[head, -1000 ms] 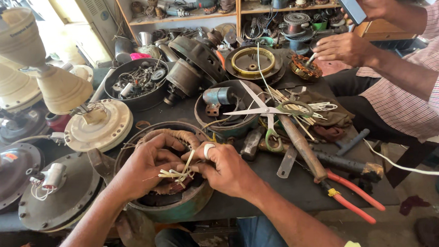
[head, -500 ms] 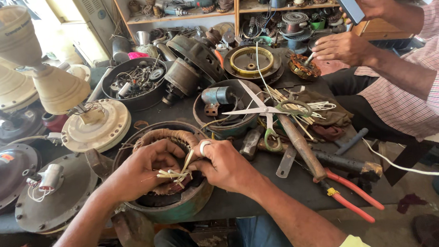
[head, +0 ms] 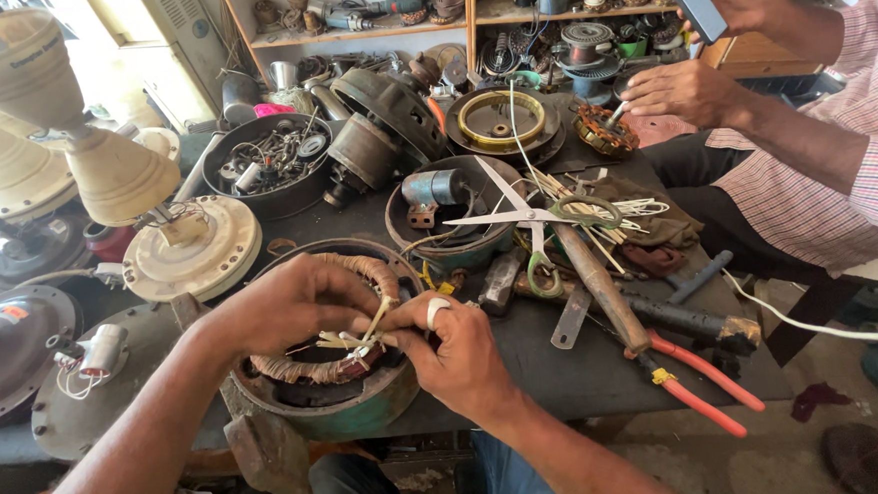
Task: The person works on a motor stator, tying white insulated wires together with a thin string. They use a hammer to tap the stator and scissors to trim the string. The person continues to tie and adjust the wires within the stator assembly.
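Observation:
A round green fan motor housing (head: 367, 406) sits at the near edge of the dark workbench (head: 586, 370). Inside it lies a ring of copper winding (head: 295, 370). My left hand (head: 287, 305) and my right hand (head: 449, 347) meet over the winding. Both pinch a bundle of pale sleeved wire leads (head: 354, 337) that stick up from the coil. My right hand wears a ring on one finger.
Open scissors (head: 528, 217), a wooden-handled tool (head: 601, 289), red-handled pliers (head: 696, 369) and a metal strip (head: 570, 317) lie right of the housing. Cream fan motors (head: 194, 250) and covers crowd the left. A person in a striped shirt (head: 825, 157) sits at right, holding a phone (head: 695, 3).
My hands stay on the wire leads with only small finger shifts. The view has tilted slightly. The other person's hands stay about where they were.

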